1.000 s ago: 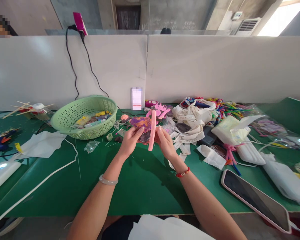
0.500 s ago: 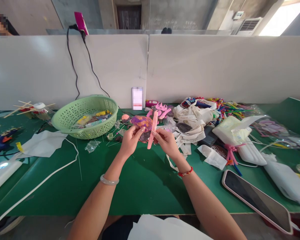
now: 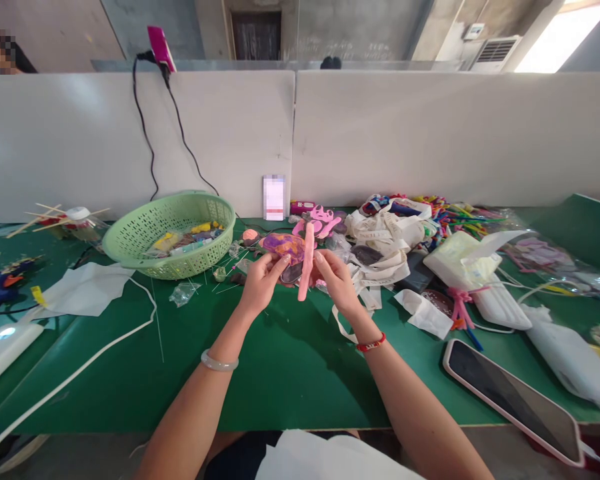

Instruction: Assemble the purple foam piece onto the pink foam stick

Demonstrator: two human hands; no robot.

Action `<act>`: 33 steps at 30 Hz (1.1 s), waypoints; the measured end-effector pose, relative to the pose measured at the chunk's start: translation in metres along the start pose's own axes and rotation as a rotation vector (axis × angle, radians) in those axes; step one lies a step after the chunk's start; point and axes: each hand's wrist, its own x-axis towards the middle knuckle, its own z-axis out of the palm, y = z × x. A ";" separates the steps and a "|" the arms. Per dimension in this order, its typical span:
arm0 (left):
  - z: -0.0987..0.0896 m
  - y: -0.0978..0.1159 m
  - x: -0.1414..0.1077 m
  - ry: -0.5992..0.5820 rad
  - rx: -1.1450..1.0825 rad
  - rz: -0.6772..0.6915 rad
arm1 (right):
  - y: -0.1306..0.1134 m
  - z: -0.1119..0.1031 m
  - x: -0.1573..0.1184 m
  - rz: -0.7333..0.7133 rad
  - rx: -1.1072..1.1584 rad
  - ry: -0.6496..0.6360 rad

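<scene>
Back-wall writing (image 3: 347, 48), white card (image 3: 274, 197) unreadable; pink strip (image 3: 306, 261) between hands (image 3: 337, 283)

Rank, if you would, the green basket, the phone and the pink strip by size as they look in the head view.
Largest: green basket and phone, too alike to rank, the phone being nearer. Smallest: pink strip.

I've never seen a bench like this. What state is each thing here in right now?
Left hand, holding a purple and orange piece
Right hand, fingers pressed on a pink strip
Pink strip, standing nearly upright between the hands
Green plastic basket, upright, filled with colourful craft items
Phone in a pink case, lying flat on the green table, screen dark
</scene>
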 end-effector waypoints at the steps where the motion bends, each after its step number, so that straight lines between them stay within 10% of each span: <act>1: 0.001 0.000 -0.001 -0.011 0.005 -0.008 | -0.001 0.001 0.000 0.019 0.019 -0.010; 33: 0.001 -0.003 -0.002 -0.099 0.098 -0.060 | 0.010 0.009 -0.002 -0.047 -0.080 0.083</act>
